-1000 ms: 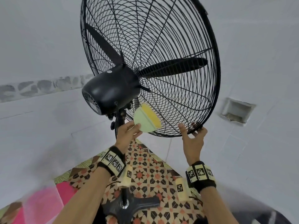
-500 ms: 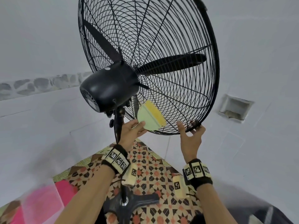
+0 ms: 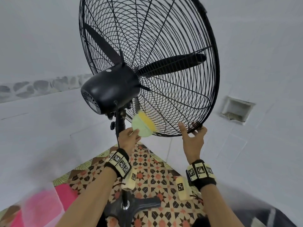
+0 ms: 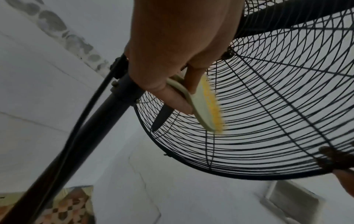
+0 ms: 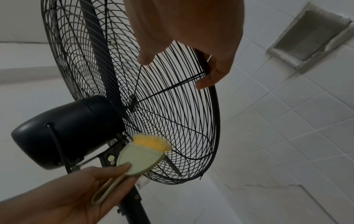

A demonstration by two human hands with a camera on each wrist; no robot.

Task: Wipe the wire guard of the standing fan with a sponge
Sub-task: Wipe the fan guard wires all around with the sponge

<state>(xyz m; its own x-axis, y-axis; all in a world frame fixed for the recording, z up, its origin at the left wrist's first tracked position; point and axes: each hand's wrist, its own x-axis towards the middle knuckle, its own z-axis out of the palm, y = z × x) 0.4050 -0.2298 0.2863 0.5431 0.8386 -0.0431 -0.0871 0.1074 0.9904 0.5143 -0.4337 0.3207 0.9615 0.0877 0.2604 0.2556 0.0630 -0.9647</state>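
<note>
The left hand pinches the sponge by its green backing, yellow side on the lower back wires of the wire guard; it has slid slightly toward the motor housing, so wiping continues. The right hand, fingers hooked, steadies the rim.

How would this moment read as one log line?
left hand: holds sponge on wire guard | right hand: grips guard's bottom rim | step: wiping

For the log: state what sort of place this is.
Probably a tiled room in a home: white wall tiles, a patterned floor mat, and a recessed wall niche behind the standing fan.
</note>
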